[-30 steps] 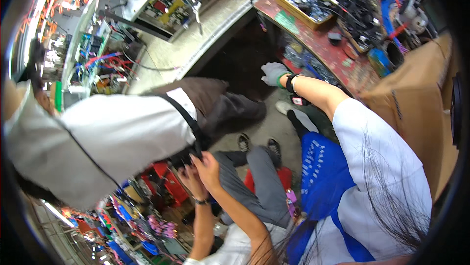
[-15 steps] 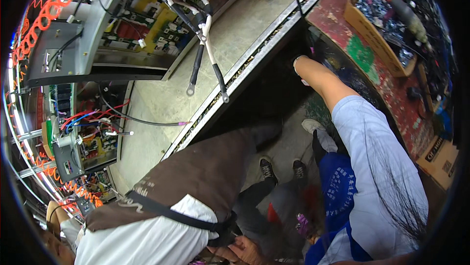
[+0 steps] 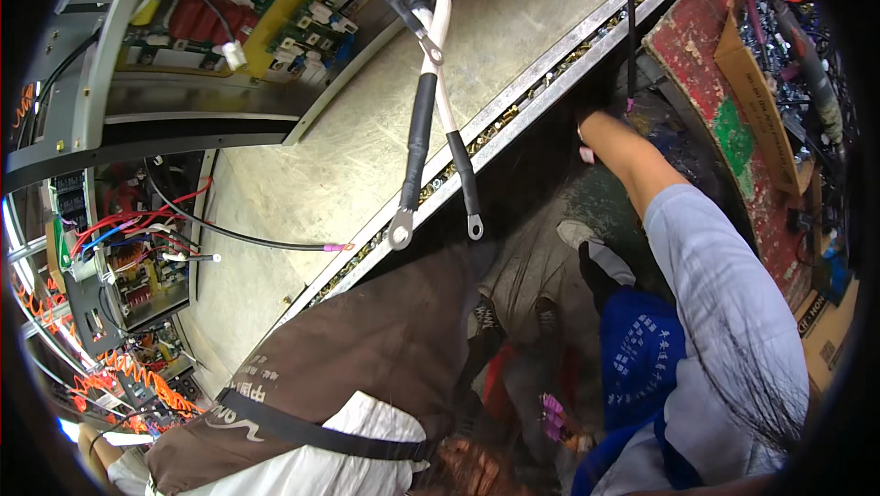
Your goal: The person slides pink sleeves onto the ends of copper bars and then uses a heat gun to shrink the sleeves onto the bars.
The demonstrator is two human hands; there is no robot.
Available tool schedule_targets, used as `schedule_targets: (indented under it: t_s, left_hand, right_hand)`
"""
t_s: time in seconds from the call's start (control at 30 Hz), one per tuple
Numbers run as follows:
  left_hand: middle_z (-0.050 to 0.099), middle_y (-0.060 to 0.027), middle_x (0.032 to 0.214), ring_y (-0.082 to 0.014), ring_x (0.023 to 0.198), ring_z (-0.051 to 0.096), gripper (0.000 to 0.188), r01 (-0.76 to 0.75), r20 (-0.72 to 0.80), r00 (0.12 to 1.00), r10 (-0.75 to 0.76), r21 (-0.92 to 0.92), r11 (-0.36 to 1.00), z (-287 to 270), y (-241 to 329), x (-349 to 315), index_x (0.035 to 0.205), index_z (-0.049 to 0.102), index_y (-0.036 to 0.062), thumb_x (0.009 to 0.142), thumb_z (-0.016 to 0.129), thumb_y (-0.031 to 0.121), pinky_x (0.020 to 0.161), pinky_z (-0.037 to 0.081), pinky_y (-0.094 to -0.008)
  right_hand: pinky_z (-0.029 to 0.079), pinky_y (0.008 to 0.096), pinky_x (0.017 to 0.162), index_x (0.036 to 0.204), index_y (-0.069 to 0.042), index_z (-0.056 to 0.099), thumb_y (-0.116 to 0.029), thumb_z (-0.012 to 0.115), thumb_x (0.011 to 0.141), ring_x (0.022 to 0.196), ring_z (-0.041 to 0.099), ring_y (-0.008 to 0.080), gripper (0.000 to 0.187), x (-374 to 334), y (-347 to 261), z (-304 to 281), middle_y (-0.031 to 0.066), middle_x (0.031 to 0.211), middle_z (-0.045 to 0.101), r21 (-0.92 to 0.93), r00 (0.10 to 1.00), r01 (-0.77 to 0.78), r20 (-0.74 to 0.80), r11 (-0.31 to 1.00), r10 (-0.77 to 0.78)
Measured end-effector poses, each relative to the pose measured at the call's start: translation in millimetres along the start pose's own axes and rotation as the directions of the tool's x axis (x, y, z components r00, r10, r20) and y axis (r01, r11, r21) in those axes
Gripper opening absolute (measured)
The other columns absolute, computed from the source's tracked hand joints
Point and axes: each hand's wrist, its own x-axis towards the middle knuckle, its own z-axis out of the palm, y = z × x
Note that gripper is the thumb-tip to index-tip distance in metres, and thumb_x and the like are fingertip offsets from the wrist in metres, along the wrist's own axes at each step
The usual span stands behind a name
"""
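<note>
At the lower edge, what appears to be my left hand (image 3: 467, 466) is dark and smeared by motion, close to a co-worker's brown apron (image 3: 367, 340). Its fingers do not show clearly. To its right, my right hand (image 3: 577, 442) seems closed round a bunch of small purple pieces (image 3: 553, 416), whose exact kind is too small to tell. Both hands are well apart from the bench. Above them, thick black-and-white cables (image 3: 420, 143) hang over the metal bench edge, ending in bare ring lugs (image 3: 401, 230). Neither hand touches the cables.
A co-worker's light-blue sleeve (image 3: 724, 267) reaches under the bench (image 3: 302, 184); the hand is hidden. Open electrical cabinets (image 3: 247, 28) stand on the left. A cardboard box (image 3: 756, 102) of small parts sits on a red-and-green surface (image 3: 687, 47). Several feet share the floor (image 3: 522, 262).
My view has shifted, so the hanging cables look larger and lower, and the cabinets sit farther left. My left hand has become blurred. The purple pieces stay at my right hand.
</note>
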Motion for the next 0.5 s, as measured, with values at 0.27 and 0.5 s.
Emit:
schedule_targets:
  t_s: [0.27,0.5]
  left_hand:
    - [0.056,-0.0082,0.093,-0.0181,0.083,0.057,0.032,0.656,0.670,0.741,-0.054,-0.703,0.276,26.0,80.6,33.6,0.112,0.050,0.0031,0.087,0.057,0.023,0.072,0.053,-0.0351]
    - [0.055,-0.0065,0.091,-0.0168,0.082,0.057,0.033,0.773,0.747,0.629,0.214,-0.630,-0.074,61.1,130.2,16.2,0.112,0.049,0.0041,0.087,0.058,0.024,0.073,0.053,-0.0357]
  right_hand:
    - [0.047,0.0480,0.067,0.078,-0.007,0.063,-0.044,0.045,0.088,0.079,0.060,0.0370,0.043,-156.9,-68.4,15.9,0.0168,0.085,0.063,0.527,0.976,0.163,-0.211,0.834,-0.058]
    - [0.043,0.0405,0.059,0.078,-0.003,0.060,-0.045,0.049,0.089,0.063,0.054,0.0351,0.045,-359.3,-57.6,46.2,0.0197,0.067,0.056,0.875,0.959,0.232,-0.279,0.426,0.050]
